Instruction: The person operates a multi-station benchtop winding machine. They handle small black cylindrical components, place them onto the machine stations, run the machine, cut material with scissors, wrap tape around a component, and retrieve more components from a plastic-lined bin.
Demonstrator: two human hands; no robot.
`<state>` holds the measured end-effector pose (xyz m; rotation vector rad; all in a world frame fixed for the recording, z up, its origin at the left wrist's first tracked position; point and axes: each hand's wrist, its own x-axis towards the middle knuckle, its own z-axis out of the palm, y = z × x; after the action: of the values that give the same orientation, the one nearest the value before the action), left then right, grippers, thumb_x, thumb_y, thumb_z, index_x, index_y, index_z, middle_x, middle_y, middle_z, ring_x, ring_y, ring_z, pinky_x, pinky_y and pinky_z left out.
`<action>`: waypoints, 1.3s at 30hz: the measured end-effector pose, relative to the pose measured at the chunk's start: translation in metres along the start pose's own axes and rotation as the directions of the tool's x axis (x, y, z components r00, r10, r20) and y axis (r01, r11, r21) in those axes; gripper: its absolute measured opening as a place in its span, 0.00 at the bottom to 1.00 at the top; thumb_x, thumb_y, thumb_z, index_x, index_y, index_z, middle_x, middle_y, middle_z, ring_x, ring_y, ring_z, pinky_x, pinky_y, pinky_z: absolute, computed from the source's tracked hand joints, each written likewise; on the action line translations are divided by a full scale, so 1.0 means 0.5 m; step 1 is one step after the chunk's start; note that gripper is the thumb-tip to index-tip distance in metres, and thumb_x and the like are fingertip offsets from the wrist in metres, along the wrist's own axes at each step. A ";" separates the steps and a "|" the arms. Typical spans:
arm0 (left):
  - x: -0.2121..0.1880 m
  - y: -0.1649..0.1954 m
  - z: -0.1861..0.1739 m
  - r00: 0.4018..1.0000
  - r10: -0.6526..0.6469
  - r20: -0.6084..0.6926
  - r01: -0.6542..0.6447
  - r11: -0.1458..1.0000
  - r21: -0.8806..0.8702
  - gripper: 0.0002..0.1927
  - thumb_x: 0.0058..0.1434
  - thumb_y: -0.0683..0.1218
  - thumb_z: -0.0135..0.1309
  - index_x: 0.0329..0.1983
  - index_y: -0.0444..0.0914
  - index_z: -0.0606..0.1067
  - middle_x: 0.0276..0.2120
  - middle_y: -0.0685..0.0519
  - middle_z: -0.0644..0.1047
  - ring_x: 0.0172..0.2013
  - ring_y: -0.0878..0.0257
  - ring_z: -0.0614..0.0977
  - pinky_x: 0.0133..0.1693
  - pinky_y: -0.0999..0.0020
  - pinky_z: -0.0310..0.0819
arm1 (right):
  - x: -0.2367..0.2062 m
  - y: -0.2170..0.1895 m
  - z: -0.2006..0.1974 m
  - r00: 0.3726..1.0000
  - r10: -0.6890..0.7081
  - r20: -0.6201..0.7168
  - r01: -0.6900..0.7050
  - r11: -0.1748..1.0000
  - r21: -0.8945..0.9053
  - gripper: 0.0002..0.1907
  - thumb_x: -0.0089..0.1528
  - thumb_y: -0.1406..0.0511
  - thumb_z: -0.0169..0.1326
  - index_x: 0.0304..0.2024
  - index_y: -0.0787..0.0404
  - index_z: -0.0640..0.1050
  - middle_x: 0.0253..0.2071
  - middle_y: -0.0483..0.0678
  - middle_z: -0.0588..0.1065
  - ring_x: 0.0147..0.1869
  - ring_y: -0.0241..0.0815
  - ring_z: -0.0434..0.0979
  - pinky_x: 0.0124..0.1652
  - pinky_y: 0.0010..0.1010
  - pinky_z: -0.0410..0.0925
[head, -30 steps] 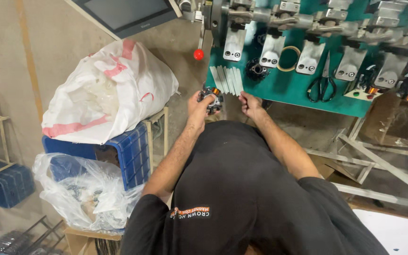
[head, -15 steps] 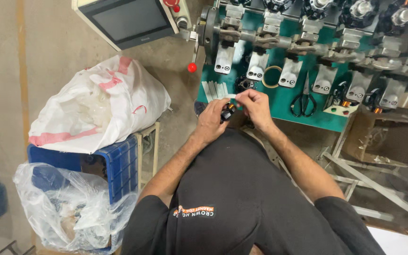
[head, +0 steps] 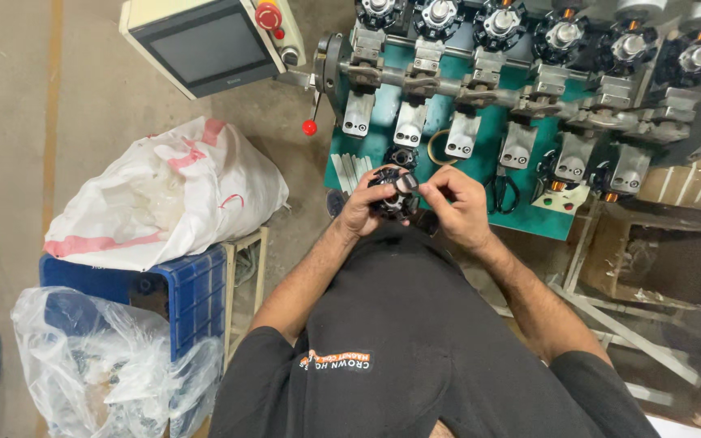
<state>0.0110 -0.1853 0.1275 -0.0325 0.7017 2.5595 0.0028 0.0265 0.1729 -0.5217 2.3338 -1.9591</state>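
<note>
I have a small black round part (head: 389,193) held up in front of my chest, just short of the green worktop (head: 529,217) of the machine. My left hand (head: 364,209) is wrapped around its rim from the side, and my right hand (head: 458,203) pinches at its top edge with thumb and forefinger, so both hands are closed on the one piece. It looks like a moulded, toothed ring with slots around it: rigid, light, and probably hard plastic over metal, so I judge it will not flex, though the thin teeth could chip. The rim is the safest place to grip, not the teeth. A similar black piece (head: 400,156) lies on the worktop beside pale flat strips (head: 352,172). To my left sit a white woven sack (head: 164,199) and a blue crate (head: 180,296).
</note>
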 end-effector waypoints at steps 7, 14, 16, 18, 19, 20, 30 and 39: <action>0.022 0.017 0.076 0.995 0.104 -0.009 -0.104 0.994 -0.045 0.21 0.63 0.39 0.60 0.59 0.34 0.71 0.49 0.46 0.78 0.49 0.53 0.81 0.49 0.49 0.81 | 0.046 -0.049 0.026 0.965 0.113 -0.236 -0.041 0.955 0.292 0.04 0.70 0.71 0.58 0.43 0.67 0.76 0.39 0.45 0.72 0.35 0.30 0.68 0.35 0.21 0.64; 0.000 0.104 0.123 0.966 0.189 0.176 -0.257 0.632 0.731 0.32 0.59 0.34 0.61 0.68 0.37 0.69 0.50 0.52 0.78 0.53 0.65 0.79 0.59 0.70 0.74 | 0.054 -0.104 -0.057 0.969 -0.213 0.121 0.223 0.972 -0.073 0.17 0.56 0.68 0.65 0.47 0.65 0.77 0.43 0.48 0.74 0.35 0.32 0.73 0.33 0.22 0.67; 0.007 0.128 0.125 0.982 -0.034 0.185 -0.089 0.780 0.619 0.36 0.58 0.36 0.63 0.70 0.38 0.66 0.46 0.53 0.78 0.48 0.67 0.78 0.53 0.71 0.74 | 0.050 -0.090 -0.053 0.970 -0.175 0.171 0.197 0.973 -0.118 0.15 0.55 0.68 0.66 0.43 0.64 0.78 0.36 0.45 0.73 0.32 0.31 0.72 0.32 0.22 0.65; 0.016 0.144 0.125 0.955 -0.240 0.174 0.091 0.797 0.598 0.32 0.60 0.39 0.61 0.68 0.40 0.67 0.50 0.56 0.77 0.50 0.69 0.78 0.53 0.72 0.74 | 0.031 -0.063 -0.031 0.979 -0.095 0.178 0.124 0.980 -0.156 0.11 0.55 0.68 0.66 0.38 0.64 0.78 0.30 0.42 0.71 0.29 0.29 0.71 0.30 0.22 0.64; 0.021 0.151 0.122 0.925 -0.341 0.170 0.183 0.789 0.587 0.29 0.61 0.41 0.60 0.66 0.40 0.67 0.52 0.57 0.77 0.52 0.70 0.78 0.53 0.72 0.74 | 0.019 -0.044 -0.018 0.989 0.053 0.140 -0.043 0.997 -0.071 0.10 0.57 0.68 0.66 0.37 0.64 0.79 0.29 0.41 0.70 0.29 0.28 0.68 0.29 0.22 0.62; 0.028 0.161 0.117 0.935 -0.348 0.062 0.166 0.588 0.791 0.29 0.60 0.43 0.60 0.66 0.41 0.69 0.50 0.56 0.78 0.48 0.67 0.79 0.51 0.71 0.75 | 0.005 -0.024 -0.006 0.973 0.200 0.113 -0.203 0.979 0.019 0.08 0.59 0.68 0.66 0.37 0.65 0.80 0.27 0.40 0.69 0.29 0.27 0.66 0.29 0.22 0.60; 0.282 0.347 0.019 0.828 0.441 0.347 0.109 -0.733 0.672 0.35 0.64 0.62 0.56 0.68 0.38 0.69 0.61 0.41 0.67 0.59 0.44 0.67 0.56 0.42 0.62 | -0.078 0.063 0.005 0.779 0.617 -0.114 -0.582 0.778 0.235 0.07 0.61 0.67 0.62 0.33 0.67 0.80 0.21 0.42 0.73 0.21 0.28 0.69 0.23 0.22 0.63; 0.328 0.365 -0.038 0.891 0.224 0.395 -0.050 -0.817 0.575 0.28 0.66 0.63 0.56 0.59 0.40 0.74 0.48 0.45 0.72 0.50 0.48 0.73 0.48 0.49 0.67 | -0.129 0.100 -0.016 0.731 0.643 -0.226 -0.542 0.750 0.380 0.08 0.61 0.67 0.61 0.35 0.67 0.80 0.23 0.44 0.74 0.21 0.30 0.71 0.22 0.22 0.65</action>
<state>-0.2191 -0.2586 0.1737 0.8125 3.3135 0.3370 0.0502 0.0595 0.1148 0.5911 1.9282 -2.0842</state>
